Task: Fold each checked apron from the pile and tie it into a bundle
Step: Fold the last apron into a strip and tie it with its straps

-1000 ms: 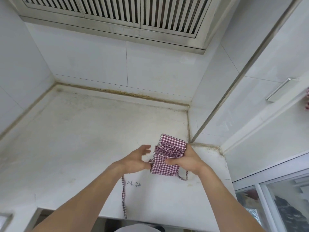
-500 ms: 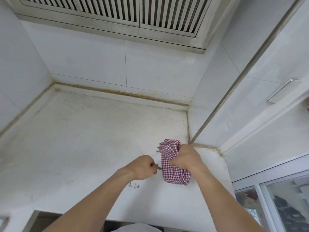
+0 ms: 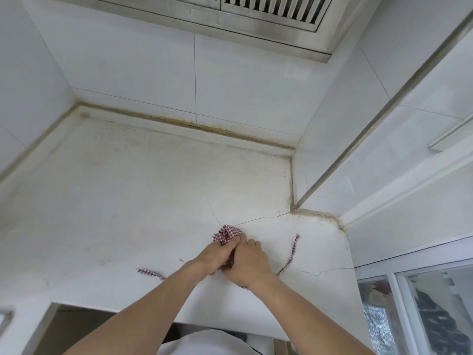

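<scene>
**Head view: bundle pinned, both ties out, knot stage**

Head view shows us the folded checked apron [image 3: 226, 234] on the white surface [image 3: 128, 201], near its front right corner. We use the apron as the landmark.

- Left hand [image 3: 213, 257] and right hand [image 3: 249, 260] meet over the apron's near half, touching each other. Both grips are curled down tight around the bundle; only its far end pokes out past the knuckles.
- Our read: both hands clamp so the folds can't spring open while the ties get worked.
- Left tie [image 3: 151, 273] lies on the surface left and nearer than the apron. Right tie [image 3: 291, 252] curves out to the apron's right. Splayed to opposite sides, likely to keep them untangled and ready to cross.
- We can't tell whether any finger also pinches a tie; the hands hide that.
- No pile visible in this view.
</scene>
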`<state>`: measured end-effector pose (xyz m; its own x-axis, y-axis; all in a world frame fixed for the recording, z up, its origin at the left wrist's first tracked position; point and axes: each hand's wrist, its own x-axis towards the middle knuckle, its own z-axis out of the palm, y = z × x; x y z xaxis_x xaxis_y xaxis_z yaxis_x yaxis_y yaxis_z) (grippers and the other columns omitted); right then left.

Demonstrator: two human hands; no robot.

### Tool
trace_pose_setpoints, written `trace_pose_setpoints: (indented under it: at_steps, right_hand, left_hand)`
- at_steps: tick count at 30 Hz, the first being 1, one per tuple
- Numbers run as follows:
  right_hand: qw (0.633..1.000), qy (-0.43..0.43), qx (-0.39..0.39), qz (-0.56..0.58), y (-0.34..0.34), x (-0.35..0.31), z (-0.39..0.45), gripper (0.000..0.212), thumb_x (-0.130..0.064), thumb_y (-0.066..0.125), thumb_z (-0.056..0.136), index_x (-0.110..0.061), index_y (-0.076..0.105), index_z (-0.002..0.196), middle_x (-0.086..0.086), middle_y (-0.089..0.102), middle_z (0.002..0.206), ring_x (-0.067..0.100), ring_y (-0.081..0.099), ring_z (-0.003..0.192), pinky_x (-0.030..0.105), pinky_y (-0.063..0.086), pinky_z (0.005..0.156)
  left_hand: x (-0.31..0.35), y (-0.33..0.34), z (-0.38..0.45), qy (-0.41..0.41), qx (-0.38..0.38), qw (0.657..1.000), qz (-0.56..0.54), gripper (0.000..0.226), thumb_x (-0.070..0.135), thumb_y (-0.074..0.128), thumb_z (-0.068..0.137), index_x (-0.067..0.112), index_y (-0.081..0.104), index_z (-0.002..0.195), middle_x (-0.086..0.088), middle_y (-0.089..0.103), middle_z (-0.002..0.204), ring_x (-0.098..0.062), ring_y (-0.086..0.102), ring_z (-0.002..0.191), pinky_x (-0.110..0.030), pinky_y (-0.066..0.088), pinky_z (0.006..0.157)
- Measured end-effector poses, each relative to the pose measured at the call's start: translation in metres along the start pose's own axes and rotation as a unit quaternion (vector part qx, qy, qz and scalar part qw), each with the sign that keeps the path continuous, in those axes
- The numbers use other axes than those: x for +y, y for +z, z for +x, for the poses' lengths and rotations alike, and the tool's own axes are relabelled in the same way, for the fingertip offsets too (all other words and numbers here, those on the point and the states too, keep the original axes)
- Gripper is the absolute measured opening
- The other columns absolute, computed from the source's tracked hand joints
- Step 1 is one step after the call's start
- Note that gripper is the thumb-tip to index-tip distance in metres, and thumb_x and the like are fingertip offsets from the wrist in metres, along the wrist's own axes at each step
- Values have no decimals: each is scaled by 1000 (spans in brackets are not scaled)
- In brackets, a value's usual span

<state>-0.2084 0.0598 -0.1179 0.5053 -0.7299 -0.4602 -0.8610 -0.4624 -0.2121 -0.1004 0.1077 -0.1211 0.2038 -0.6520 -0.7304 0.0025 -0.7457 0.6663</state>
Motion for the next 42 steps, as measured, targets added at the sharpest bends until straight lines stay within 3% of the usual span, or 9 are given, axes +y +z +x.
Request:
trace_pose_setpoints:
  at_steps: [4, 8, 13, 17, 20, 26, 30, 37, 42]
  right_hand:
    - [990, -62, 28, 127, 0, 4, -6, 41, -41, 65, 84, -12, 60, 113, 10, 63, 109, 27, 55, 108, 30, 44, 87]
    - [975, -40, 40, 215, -4, 8, -2, 34, -41, 79, 75, -14, 71, 93, 2, 69, 85, 16, 63, 82, 25, 49, 71]
    - [967, -58, -8, 248, 1, 3, 3, 34, -25, 80, 79, -16, 67, 109, -13, 60, 79, 2, 58, 73, 8, 44, 68]
    - [972, -93, -15, 217, 14, -4, 8, 43, -27, 79, 78, -23, 58, 115, -12, 53, 73, 6, 51, 67, 24, 46, 67]
    - [976, -109, -19, 187, 18, -8, 12, 48, -30, 77, 80, -27, 55, 123, -16, 50, 73, 10, 52, 74, 29, 48, 72]
    - [972, -88, -56, 212, 17, -5, 23, 51, -29, 79, 75, -24, 57, 120, -8, 68, 97, 16, 65, 91, 33, 54, 80]
    - [955, -77, -92, 272, 13, 6, 21, 36, -22, 76, 81, -21, 64, 114, -8, 70, 104, 9, 66, 95, 25, 54, 85]
    - [928, -53, -268, 255, -30, 24, 20, 31, -5, 65, 75, -24, 57, 98, -4, 59, 82, 10, 55, 74, 24, 44, 65]
    - [937, -9, -293, 187, -83, 47, 17, 31, -12, 66, 85, -17, 62, 115, 1, 65, 79, 18, 59, 66, 30, 52, 68]
  left_hand:
    - [-16, -16, 8, 35, 19, 998, 40, 45, 61, 53, 93, 17, 64, 91, 1, 66, 75, -13, 59, 64, -20, 43, 48]
    - [-24, -29, 19, 30, 25, 993, 110, 45, 59, 58, 92, 14, 64, 87, -3, 69, 81, -16, 67, 73, -27, 55, 62]
    - [-29, -39, 26, -1, 82, 957, 278, 49, 55, 56, 94, 15, 50, 66, 3, 58, 61, -13, 60, 59, -21, 40, 52]
    - [-22, -39, 19, -37, 110, 907, 404, 44, 59, 47, 97, 20, 50, 76, 5, 57, 75, -16, 59, 74, -27, 44, 65]
    - [-14, -48, 12, -22, 94, 875, 474, 28, 40, 51, 99, 14, 62, 100, 1, 65, 95, -20, 63, 92, -28, 44, 71]
    - [-2, -46, 2, 186, 32, 922, 339, 40, 25, 57, 96, 18, 46, 59, -9, 62, 75, -20, 55, 70, -29, 40, 61]
    - [-10, -26, 11, 161, 0, 966, 204, 41, 30, 54, 101, 24, 49, 61, 10, 54, 61, 0, 46, 54, -21, 38, 59]
    - [2, -7, 13, 154, -50, 940, 302, 30, 37, 40, 105, 20, 63, 98, -2, 68, 103, -19, 63, 95, -36, 50, 86]
    - [5, 4, 15, 165, -21, 882, 442, 36, 36, 35, 105, 13, 61, 97, -6, 65, 104, -23, 56, 92, -31, 37, 79]
